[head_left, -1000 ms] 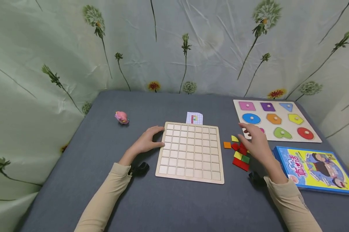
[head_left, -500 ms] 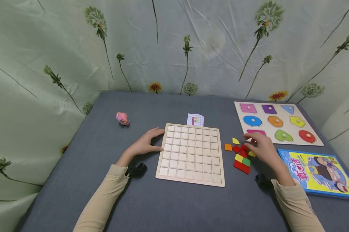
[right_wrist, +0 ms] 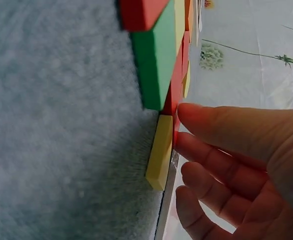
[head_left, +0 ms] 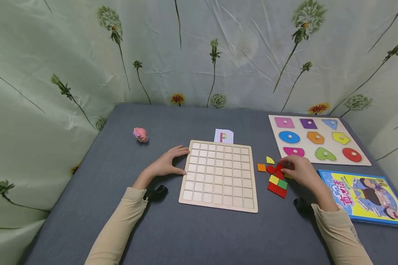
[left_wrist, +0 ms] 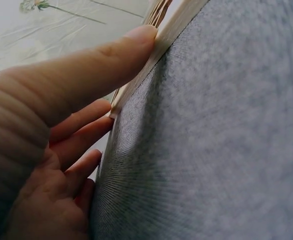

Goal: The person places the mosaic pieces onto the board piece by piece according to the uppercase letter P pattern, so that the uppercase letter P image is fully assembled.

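One red tile (head_left: 280,167) part-covered — right hand (head_left: 301,170) grip unclear | left hand (head_left: 165,164) relaxed, touching board (head_left: 218,176)

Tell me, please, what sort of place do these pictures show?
Most likely an indoor play or learning corner, though little of the room shows. A wooden grid board lies beside loose coloured pieces, a knobbed shape puzzle lies farther right, and flower-printed cloth rises behind.

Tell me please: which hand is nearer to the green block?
Right. The right hand is close beside the green block, at the red pieces; the left hand is across the grid board, at its left edge.
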Tool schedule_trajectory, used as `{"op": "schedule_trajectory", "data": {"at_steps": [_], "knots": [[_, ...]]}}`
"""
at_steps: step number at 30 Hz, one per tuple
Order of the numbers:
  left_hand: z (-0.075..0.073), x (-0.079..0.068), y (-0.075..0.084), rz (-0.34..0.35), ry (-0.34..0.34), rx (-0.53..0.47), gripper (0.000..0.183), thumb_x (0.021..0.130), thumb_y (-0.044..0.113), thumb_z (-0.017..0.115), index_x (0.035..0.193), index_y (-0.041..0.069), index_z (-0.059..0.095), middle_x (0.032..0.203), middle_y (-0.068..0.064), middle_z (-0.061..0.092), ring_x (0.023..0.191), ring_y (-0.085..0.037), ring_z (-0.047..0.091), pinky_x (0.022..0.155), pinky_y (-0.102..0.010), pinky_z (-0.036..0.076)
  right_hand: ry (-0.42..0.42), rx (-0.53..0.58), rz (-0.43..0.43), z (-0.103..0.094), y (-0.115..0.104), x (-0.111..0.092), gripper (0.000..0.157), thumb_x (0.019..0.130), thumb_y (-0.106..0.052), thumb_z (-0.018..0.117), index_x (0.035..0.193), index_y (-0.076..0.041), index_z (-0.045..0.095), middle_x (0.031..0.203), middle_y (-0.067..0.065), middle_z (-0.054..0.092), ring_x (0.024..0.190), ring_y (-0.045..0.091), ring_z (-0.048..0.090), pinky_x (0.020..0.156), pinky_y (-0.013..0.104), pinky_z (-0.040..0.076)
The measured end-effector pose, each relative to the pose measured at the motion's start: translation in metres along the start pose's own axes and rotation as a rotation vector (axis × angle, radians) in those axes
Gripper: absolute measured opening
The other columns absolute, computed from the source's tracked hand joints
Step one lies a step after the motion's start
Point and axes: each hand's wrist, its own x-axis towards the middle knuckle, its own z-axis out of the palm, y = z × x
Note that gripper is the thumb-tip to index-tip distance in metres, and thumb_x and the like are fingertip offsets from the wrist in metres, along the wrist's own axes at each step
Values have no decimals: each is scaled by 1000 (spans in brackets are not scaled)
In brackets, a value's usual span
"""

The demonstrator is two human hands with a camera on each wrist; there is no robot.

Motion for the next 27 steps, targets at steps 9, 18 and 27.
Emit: {"op": "schedule_trajectory", "data": {"at_steps": [9,18,27], "knots": [[2,1,-1,13,3,10,75,73,21,80,137,2,46,147,-18,41,142,-40,22,111,-57,20,-42,1,32,-1,2,-1,30,78,-8,73,105,3,67,84,12,66,70,15,48,58,21,39],[6,-6,-2,17,18,20,75,73,22,80,137,0,47,145,-19,42,141,-41,25,110,-57,23,-76,23,50,1,0,-4,34,77,-12,74,107,3,67,83,10,66,67,14,46,55,21,38],[5,-3,-2,40,19,40,75,73,20,79,138,1,46,146,-17,42,142,-39,25,111,-56,23,-82,11,74,-2,3,-2,34,78,-13,72,107,4,68,81,8,66,69,15,48,56,21,40]]}}
